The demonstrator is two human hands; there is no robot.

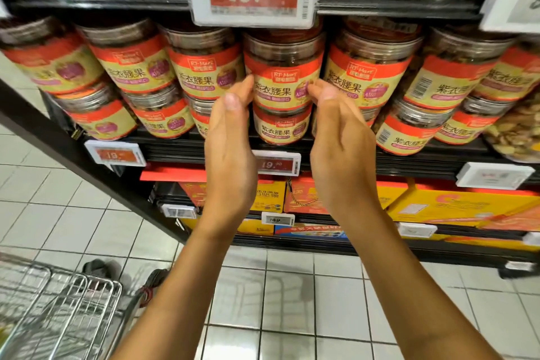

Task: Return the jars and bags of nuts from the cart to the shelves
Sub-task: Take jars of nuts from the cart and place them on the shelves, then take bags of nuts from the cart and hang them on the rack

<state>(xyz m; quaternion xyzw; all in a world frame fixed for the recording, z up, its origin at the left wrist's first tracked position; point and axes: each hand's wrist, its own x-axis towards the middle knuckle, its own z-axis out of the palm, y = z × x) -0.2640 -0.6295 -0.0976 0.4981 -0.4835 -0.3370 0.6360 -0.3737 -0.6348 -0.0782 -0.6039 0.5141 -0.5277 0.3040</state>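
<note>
Red-labelled jar [283,79] sits atop another on the shelf [423,159]; the left hand [230,140] and right hand [342,143] flank it, loosely open fingertips [248,83] touching its sides.

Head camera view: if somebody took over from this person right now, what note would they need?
Hands: the left hand touches the left side of the middle jar with its fingertips, and the right hand touches the right side.
Things: that jar stands on a lower jar on the shelf, in line with its neighbours.
Done: this jar looks placed.
Left: let go, then check the cart at lower left. Its contents are too blurred to tell.
</note>
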